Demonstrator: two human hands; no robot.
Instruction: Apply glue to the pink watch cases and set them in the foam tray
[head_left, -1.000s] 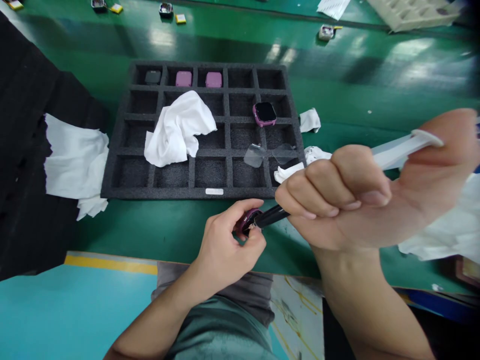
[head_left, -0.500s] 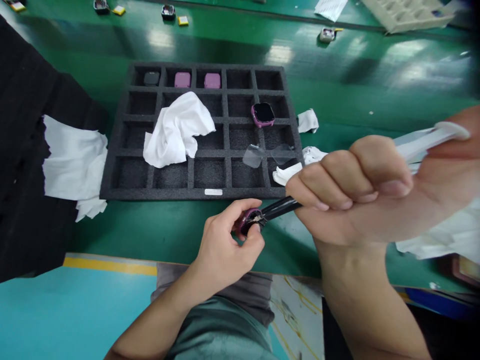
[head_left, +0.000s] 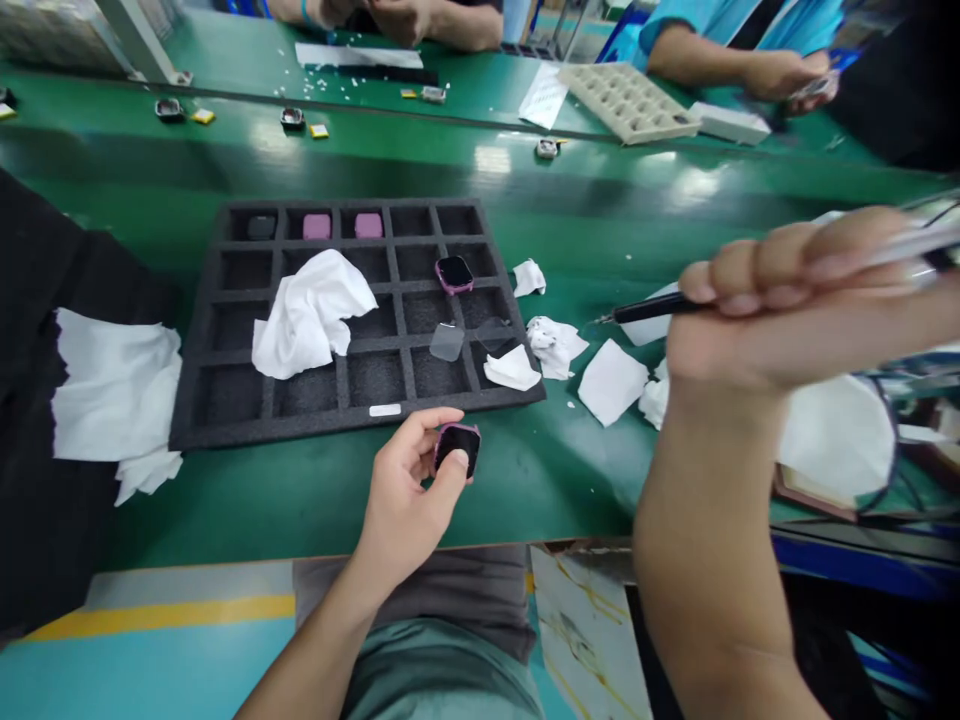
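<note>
My left hand (head_left: pixel 412 485) grips a purple-framed watch (head_left: pixel 457 450) just in front of the black foam tray (head_left: pixel 330 420), thumb across its dark screen. Raised at the right, my right hand (head_left: pixel 795 300) is wrapped round a black-tipped pen-like tool (head_left: pixel 649 307), whose thin tip points left, apart from the watch. Another purple-framed watch (head_left: pixel 454 273) rests on the tray's dividers. Two purple pieces (head_left: pixel 316 227) and a dark one lie in the back row. A white cloth (head_left: pixel 311 315) and clear films (head_left: pixel 448 342) lie over the compartments.
Crumpled white wipes (head_left: pixel 553 345) lie right of the tray. White cloth (head_left: pixel 116 390) hangs at the left on black foam (head_left: pixel 45 560). Small watch parts (head_left: pixel 292 119) stand farther back. A beige moulded tray (head_left: pixel 630 103) lies near two people's hands across the table.
The tool tip has left the watch as my right hand moved right and away. The watch in my left hand now shows its screen. The view has shifted, bringing people across the table into sight.
</note>
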